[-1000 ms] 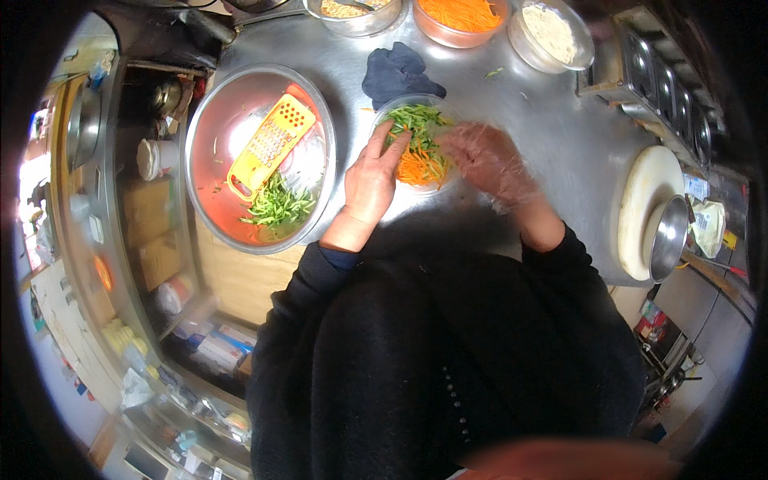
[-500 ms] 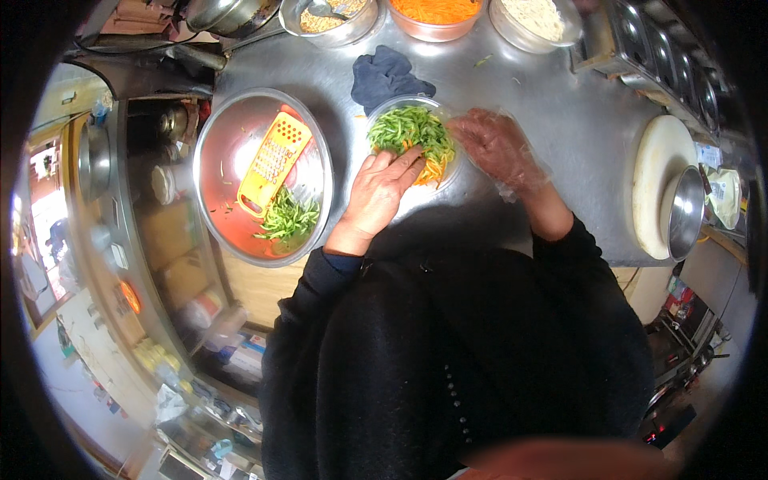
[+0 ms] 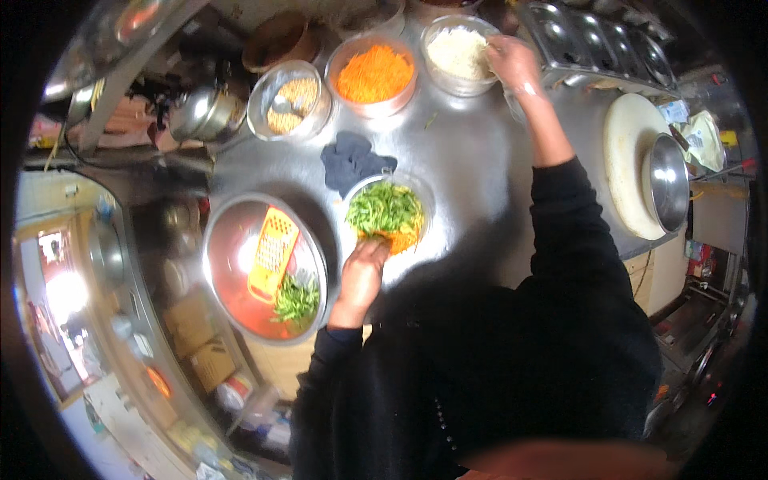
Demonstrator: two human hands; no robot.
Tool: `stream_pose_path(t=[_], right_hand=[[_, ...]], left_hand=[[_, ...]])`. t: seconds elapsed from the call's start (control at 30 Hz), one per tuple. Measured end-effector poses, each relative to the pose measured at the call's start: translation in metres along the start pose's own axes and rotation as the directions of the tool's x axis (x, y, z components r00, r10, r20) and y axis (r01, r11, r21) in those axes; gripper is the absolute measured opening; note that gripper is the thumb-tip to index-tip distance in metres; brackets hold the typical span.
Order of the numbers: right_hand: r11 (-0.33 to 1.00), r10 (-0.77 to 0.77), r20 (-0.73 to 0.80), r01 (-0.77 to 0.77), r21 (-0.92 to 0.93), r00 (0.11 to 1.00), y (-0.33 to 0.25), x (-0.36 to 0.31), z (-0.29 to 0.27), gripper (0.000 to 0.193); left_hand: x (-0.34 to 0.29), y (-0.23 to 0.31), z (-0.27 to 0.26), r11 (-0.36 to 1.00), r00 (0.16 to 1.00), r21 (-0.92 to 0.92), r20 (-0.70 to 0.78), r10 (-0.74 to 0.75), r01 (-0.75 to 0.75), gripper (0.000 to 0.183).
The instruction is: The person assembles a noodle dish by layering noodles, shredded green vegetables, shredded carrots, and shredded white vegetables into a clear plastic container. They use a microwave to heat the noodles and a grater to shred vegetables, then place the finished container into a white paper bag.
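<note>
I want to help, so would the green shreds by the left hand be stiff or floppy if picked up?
The green shreds would probably droop a bit, being thin strips. A pinch might shed some, because the heap looks loose.

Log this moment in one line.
Left hand: at near-left edge of vegetable bowl | Right hand: gloved, at right edge of white-shreds bowl | Grater: inside large bowl

Top (image 3: 488,352), black; sleeves (image 3: 580,220), long, black; small pale dots (image 3: 440,420) in a line; glove (image 3: 524,80), clear plastic, right hand (image 3: 512,66).
</note>
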State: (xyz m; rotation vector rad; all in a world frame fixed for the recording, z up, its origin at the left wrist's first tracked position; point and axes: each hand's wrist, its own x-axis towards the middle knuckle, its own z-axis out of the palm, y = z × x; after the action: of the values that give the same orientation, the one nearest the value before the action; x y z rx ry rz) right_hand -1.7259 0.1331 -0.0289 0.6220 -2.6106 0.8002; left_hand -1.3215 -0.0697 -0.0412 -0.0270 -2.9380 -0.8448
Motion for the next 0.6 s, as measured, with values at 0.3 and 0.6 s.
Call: stream_pose_path(t=[0.3, 0.6], right_hand=[[0.965, 0.209, 0.589, -0.065, -0.256, 0.781, 0.011, 0.059, 0.071, 0.042], [0.971, 0.202, 0.352, -0.14, -0.193, 0.914, 0.037, 0.059, 0.05, 0.027]], left_hand=[[0.004, 0.02, -0.014, 0.987, 0.989, 0.146, -0.144, -0.044, 0.065, 0.02], [0.002, 0.0, 0.002, 0.94, 0.987, 0.31, -0.119, -0.113, 0.145, 0.009]])
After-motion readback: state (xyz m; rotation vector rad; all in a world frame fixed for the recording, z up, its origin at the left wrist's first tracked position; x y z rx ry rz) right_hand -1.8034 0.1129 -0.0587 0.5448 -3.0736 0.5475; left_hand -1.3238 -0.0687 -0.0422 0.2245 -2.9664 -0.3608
